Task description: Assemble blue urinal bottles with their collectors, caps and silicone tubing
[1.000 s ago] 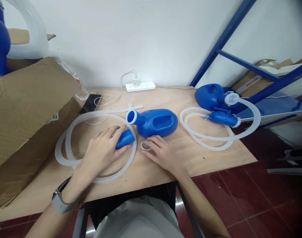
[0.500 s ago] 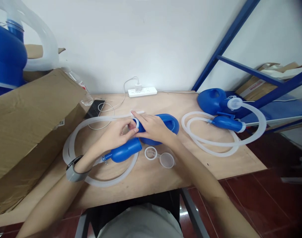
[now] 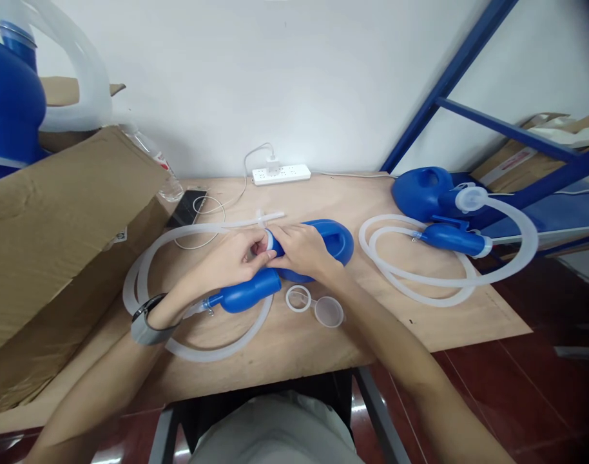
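Observation:
Near the middle of the table lies a blue bottle (image 3: pixel 343 243) with its neck to the left. My left hand (image 3: pixel 241 254) has its fingers closed on a whitish ring (image 3: pixel 269 240) at the bottle's mouth. Over the neck my right hand (image 3: pixel 301 248) is wrapped, fingers pressed together. Just below my hands rests a smaller blue container (image 3: pixel 246 293), joined to a clear tube (image 3: pixel 193 354) that loops round on the left. A clear ring with a round cap (image 3: pixel 329 312) lies flat in front of the bottle.
An open cardboard box (image 3: pixel 72 225) fills the left side. A phone (image 3: pixel 188 207), a plastic bottle (image 3: pixel 171 187) and a power strip (image 3: pixel 281 174) lie at the back. Another blue bottle (image 3: pixel 417 193) with coiled tubing (image 3: pixel 424 278) sits on the right.
The camera view has shifted slightly, so things on the table sit a little further right. Both hands keep nearly the same hold at the bottle's mouth.

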Demonstrator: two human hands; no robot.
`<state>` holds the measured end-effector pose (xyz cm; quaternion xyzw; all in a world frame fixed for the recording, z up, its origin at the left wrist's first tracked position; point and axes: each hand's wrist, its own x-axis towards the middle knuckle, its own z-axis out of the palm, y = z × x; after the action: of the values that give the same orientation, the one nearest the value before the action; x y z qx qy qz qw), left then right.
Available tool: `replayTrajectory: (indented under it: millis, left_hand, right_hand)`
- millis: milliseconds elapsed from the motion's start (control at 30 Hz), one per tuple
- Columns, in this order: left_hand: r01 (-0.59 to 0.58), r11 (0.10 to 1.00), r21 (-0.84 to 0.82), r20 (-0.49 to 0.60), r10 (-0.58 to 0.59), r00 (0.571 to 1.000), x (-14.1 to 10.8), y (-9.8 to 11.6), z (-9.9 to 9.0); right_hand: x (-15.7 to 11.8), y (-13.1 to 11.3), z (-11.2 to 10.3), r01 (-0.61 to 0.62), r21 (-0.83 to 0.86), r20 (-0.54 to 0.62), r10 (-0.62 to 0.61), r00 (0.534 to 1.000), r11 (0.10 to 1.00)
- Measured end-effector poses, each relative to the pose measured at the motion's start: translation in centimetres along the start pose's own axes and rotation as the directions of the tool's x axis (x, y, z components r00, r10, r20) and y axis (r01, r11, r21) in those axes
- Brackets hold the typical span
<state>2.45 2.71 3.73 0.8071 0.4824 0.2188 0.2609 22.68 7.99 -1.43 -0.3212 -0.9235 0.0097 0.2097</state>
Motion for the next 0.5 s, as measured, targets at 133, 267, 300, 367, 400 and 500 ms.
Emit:
replayTrajectory:
  millis: [133, 267, 300, 367, 400, 500]
  left_hand:
    - [-0.031, 1.0, -0.005, -0.007, 0.031, 1.0, -0.19, 0.04, 0.09]
    - [-0.05, 0.999, -0.011, 0.003, 0.05, 0.999, -0.41, 0.09, 0.11]
    - [-0.048, 0.999, -0.015, 0.005, 0.049, 0.999, -0.44, 0.08, 0.09]
    - [-0.036, 0.999, -0.026, 0.011, 0.037, 0.999, -0.47, 0.01, 0.05]
    - [-0.028, 0.999, -0.033, 0.014, 0.028, 0.999, -0.48, -0.03, 0.02]
    - [-0.005, 0.997, -0.071, 0.042, 0.008, 0.999, -0.49, -0.19, -0.06]
  right_hand:
    - [-0.1, 0.0, -0.11, -0.003, 0.0, 0.009, 0.003, 1.0, 1.0]
    - [-0.26, 0.0, -0.15, 0.003, 0.006, 0.031, -0.003, 1.0, 1.0]
    - [-0.29, -0.01, -0.15, 0.001, 0.004, 0.033, -0.001, 0.999, 1.0]
    - [-0.31, -0.06, -0.14, -0.005, -0.005, 0.035, 0.005, 0.999, 1.0]
    - [-0.3, -0.09, -0.15, -0.007, -0.008, 0.036, 0.007, 0.999, 1.0]
    - [-0.25, -0.18, -0.19, -0.011, -0.012, 0.039, 0.011, 0.999, 1.0]
